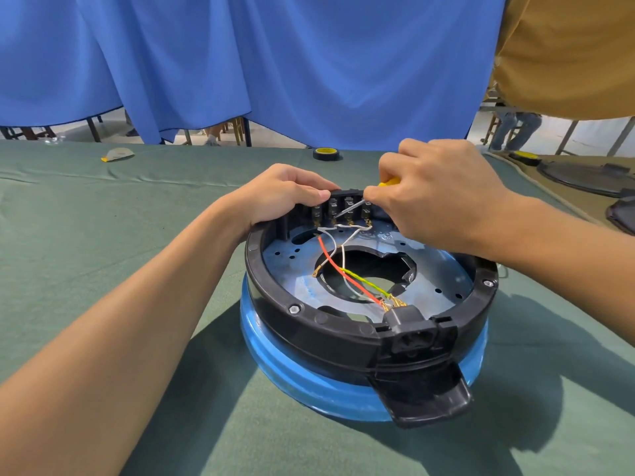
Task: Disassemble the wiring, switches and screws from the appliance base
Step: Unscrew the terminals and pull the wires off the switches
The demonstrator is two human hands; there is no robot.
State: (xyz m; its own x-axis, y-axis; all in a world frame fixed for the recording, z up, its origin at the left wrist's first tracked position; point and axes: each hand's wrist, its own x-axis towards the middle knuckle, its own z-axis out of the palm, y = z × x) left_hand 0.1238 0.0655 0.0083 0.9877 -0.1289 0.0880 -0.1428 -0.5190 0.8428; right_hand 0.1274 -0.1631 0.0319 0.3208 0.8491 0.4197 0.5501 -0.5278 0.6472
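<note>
The appliance base (343, 334), a black ring over a blue rim, lies upside down on the green cloth. Red, white and yellow-green wires (347, 274) run from the black power socket (414, 333) at the near side to a row of switches (342, 209) on the far wall. My left hand (287, 192) grips the far rim beside the switches. My right hand (436, 194) is shut on a yellow-handled screwdriver (354, 206), whose metal tip reaches among the switch terminals. Screws (294, 308) sit in the ring.
A roll of black and yellow tape (325, 153) lies behind the base. A crumpled mask (118, 154) is at the far left. Dark appliance parts (584, 176) lie at the right. Blue curtain hangs behind the table.
</note>
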